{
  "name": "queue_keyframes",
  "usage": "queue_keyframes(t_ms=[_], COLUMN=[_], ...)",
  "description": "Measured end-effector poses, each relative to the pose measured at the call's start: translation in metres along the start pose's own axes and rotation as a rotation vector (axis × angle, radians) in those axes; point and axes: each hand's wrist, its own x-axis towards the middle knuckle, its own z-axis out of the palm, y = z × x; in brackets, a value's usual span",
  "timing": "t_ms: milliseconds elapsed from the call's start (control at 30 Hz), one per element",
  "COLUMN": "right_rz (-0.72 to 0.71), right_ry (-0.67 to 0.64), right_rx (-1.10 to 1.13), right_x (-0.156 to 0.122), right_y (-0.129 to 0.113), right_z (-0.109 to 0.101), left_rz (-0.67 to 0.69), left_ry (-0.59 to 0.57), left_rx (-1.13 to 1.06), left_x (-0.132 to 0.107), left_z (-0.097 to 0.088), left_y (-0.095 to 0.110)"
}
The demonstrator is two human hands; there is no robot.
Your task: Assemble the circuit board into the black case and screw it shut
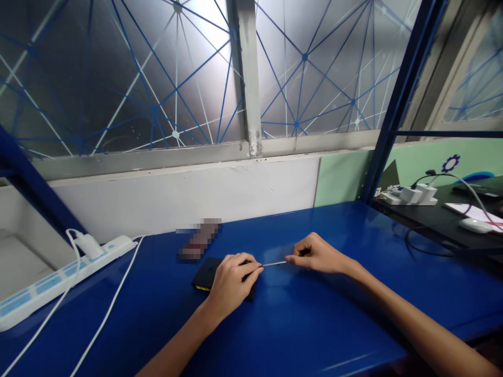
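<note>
Both my hands rest on a blue table. My left hand lies on a small black box with a yellow edge, and its thumb and forefinger pinch one end of a thin white strip. My right hand is curled, pinching the strip's other end. The strip runs level between the two hands, just above the tabletop.
A blurred dark object lies behind the box. A white power strip with a plugged charger and a white cable lies at the left. On the right, a black desk holds white adapters, a mouse and cables.
</note>
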Motion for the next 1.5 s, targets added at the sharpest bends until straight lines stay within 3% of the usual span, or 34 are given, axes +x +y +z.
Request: queue_keyframes(t_ms=[367, 900, 1500], right_rz=[-0.041, -0.026, -0.007], right_ry=[0.012, -0.021, -0.056], right_rx=[-0.07, -0.094, -0.087], right_x=[0.0, -0.001, 0.0], right_y=[0.002, 0.004, 0.002], right_z=[0.002, 0.0, 0.007], left_rz=[0.037, -0.021, 0.046], left_ry=[-0.047, -0.345, -0.283], left_rx=[0.018, -0.054, -0.003], left_x=[-0.001, 0.002, -0.001], left_z=[-0.002, -0.015, -0.011], left_y=[-0.001, -0.004, -0.004])
